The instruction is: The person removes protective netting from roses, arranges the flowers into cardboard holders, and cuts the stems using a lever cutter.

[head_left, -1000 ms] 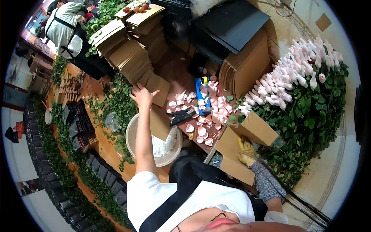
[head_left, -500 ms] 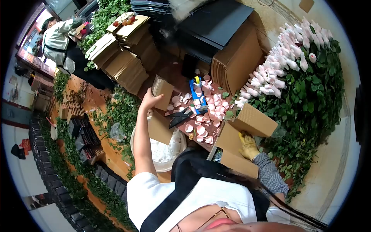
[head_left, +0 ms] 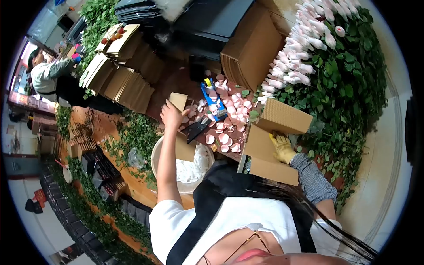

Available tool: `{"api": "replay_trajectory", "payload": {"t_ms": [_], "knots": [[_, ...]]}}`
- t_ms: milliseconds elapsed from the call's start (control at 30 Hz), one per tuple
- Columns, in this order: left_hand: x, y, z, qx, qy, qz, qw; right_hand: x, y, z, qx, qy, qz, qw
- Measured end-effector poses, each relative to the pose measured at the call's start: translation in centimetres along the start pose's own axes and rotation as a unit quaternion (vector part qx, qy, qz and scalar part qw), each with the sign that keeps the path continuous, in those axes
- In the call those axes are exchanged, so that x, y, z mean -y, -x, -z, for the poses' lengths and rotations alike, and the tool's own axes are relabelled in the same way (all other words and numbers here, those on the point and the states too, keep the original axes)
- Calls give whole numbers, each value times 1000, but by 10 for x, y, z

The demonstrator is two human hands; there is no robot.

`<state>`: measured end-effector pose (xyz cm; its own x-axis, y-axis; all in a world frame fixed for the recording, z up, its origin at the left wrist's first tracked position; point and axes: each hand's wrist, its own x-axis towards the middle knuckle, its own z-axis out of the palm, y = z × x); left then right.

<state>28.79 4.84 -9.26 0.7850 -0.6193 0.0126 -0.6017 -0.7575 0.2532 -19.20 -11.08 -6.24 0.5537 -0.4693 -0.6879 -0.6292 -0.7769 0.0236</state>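
My left hand, bare, grips a small piece of cardboard above the table's left edge. Below it, another cardboard sheet leans over a white tub holding white material. My right hand, in a yellow glove, holds a folded cardboard piece at its right side, fingers over the inner face and thumb not clearly visible. Between my hands, pink petals, a black stapler and a blue tool with yellow tape lie on the table.
Stacked cardboard stands at the back left, with larger sheets and black sheets behind. White-netted flowers on leafy stems fill the right. Another person stands far left. Greenery lies on the floor.
My left hand left the cardboard stack with a small piece and brought it nearer the petals. The view has turned, and the other person is more upright. My right hand stays at the folded cardboard.
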Motion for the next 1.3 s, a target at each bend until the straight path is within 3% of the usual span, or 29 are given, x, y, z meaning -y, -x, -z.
{"api": "replay_trajectory", "payload": {"t_ms": [133, 200, 267, 300, 333, 367, 400, 433, 467, 500, 533, 567, 600, 633, 667, 700, 733, 800, 867, 900, 933, 1000, 1067, 1100, 1133, 1200, 1267, 1300], "knots": [[-6, 0, 11, -131, -3, -22, 991, -6, -1, -9, -41, -8, 20, 999], [-8, 2, 37, -89, 81, -15, 993, -3, -2, -13, -56, -21, 14, 998], [-24, 16, 65, -106, 174, -4, 979, -5, -8, -25, -114, 8, 24, 993], [-24, 25, 66, -114, 244, -42, 962, -3, -5, -22, -126, 12, 28, 992], [-7, 26, 49, -35, 309, -61, 948, -2, -6, -23, -125, -6, 11, 992], [-13, 42, 64, 147, 385, -19, 911, 0, -7, -23, -122, -4, 12, 992], [-28, 63, 68, 197, 418, 61, 885, 0, -7, -28, -118, -2, 16, 993], [-28, 74, 51, 260, 374, -15, 890, -5, -15, -39, -136, -21, 26, 990], [-43, 76, 54, 432, 372, -14, 821, -6, -13, -38, -124, -19, 34, 992], [-66, 95, 42, 478, 472, 24, 740, -1, -8, -24, -97, -12, 26, 995], [-92, 106, 37, 529, 472, 26, 705, 2, -2, -12, -69, -3, 19, 997], [-114, 110, 30, 592, 471, -16, 654, -1, -14, -29, -102, -18, 18, 994], [-129, 117, 5, 627, 496, 13, 601, -4, -24, -51, -128, -35, 19, 991], [-156, 119, 13, 668, 445, 21, 596, 0, -16, -39, -98, -23, 6, 995], [-179, 131, -9, 664, 512, 67, 541, 0, -15, -32, -89, -50, 3, 995], [-199, 141, -23, 636, 542, 56, 546, 0, -15, -29, -55, 0, 4, 998], [-199, 142, -66, 599, 470, -47, 647, 1, -13, -24, -22, 49, 4, 999], [-209, 153, -120, 437, 338, -235, 800, 1, 0, 7, 39, -45, 3, 998], [-209, 169, -127, 321, 295, -255, 863, -9, 11, 13, -35, -105, 28, 993], [-205, 170, -129, 353, 347, -191, 848, -27, 3, 4, -75, -217, 88, 969], [-204, 171, -121, 336, 343, -203, 853, -44, -6, -8, -119, -324, 145, 927], [-205, 176, -118, 294, 324, -233, 868, -48, -9, -7, -129, -371, 169, 904], [-203, 174, -127, 300, 347, -226, 859, -26, -9, -9, -235, -340, 205, 887], [-202, 168, -127, 315, 330, -247, 855, -18, -19, -17, -255, -265, 191, 910], [-208, 162, -118, 312, 256, -303, 863, -10, -29, -24, -270, -187, 180, 927], [-229, 155, -68, 257, -73, -452, 851, 2, -17, -4, -197, -65, 99, 973], [-253, 150, -35, 417, 31, -366, 831, 12, -36, -5, -171, -28, 61, 983], [-255, 148, -41, 519, 134, -310, 785, 12, -41, -11, -165, -28, 58, 984]]}}
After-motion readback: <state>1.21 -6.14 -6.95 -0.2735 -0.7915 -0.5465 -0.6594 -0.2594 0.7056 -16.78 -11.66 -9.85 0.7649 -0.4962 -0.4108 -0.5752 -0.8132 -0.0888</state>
